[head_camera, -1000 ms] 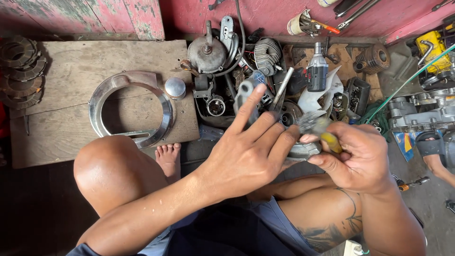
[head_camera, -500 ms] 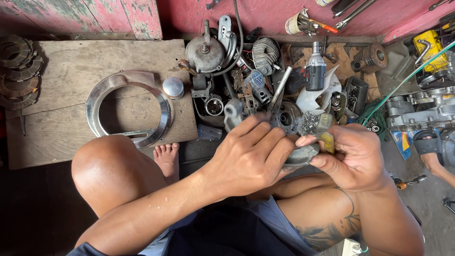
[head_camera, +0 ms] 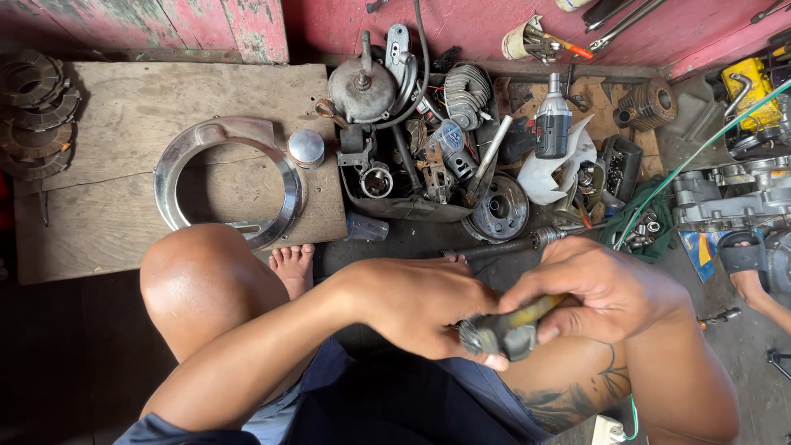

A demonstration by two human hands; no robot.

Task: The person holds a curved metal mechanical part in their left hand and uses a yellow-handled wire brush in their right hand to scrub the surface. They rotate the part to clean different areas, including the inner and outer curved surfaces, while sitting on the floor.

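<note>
My left hand (head_camera: 416,309) is closed around a grey metal part (head_camera: 515,339), most of it hidden under my fingers. My right hand (head_camera: 606,288) grips a yellow-handled wire brush (head_camera: 494,330), whose bristle head lies against the part. Both hands are low over my lap, between my bent left knee (head_camera: 198,284) and my tattooed right thigh (head_camera: 568,387).
A chrome ring cover (head_camera: 227,177) and a small round metal cap (head_camera: 306,148) lie on a wooden board (head_camera: 124,222). Behind it sits a heap of engine parts (head_camera: 412,124) with a cordless drill (head_camera: 552,119). Clutch plates (head_camera: 33,107) are stacked far left. Another person's sandalled foot (head_camera: 746,259) is at right.
Both hands have dropped from in front of the parts heap down to my lap. The brush now points left against the part, and my left fingers have curled shut.
</note>
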